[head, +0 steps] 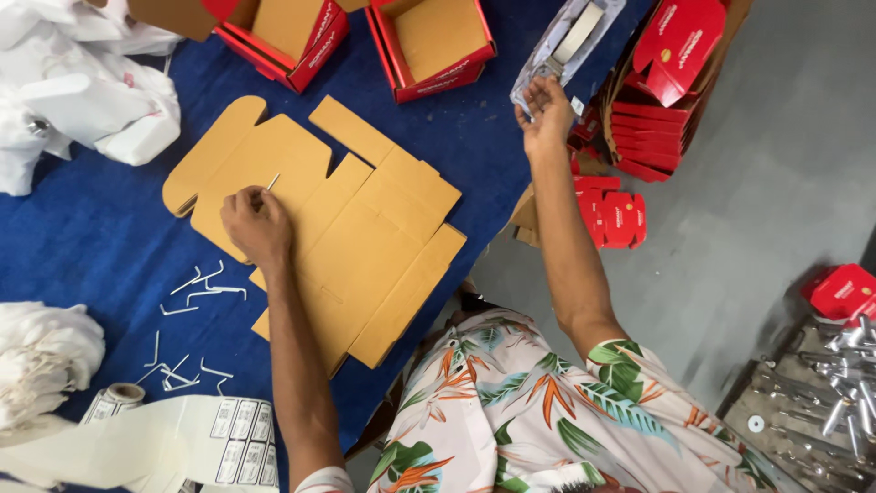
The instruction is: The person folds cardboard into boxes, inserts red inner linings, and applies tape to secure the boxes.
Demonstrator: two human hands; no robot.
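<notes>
my left hand [256, 222] rests on the flat cardboard blank [319, 228] on the blue table [91, 246], fingers pinched on a thin metal piece [273, 182]. my right hand [546, 111] grips a clear plastic packet [566, 46] at the table's far edge.

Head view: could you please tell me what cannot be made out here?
- Small metal piece at the left hand: mostly covered by the fingers.
- Contents of the clear packet at the right hand: wrapping blurs them; top edge cuts it off.
- Label sheet: print too small.
- Metal parts, right edge: cut off, jumbled.
</notes>
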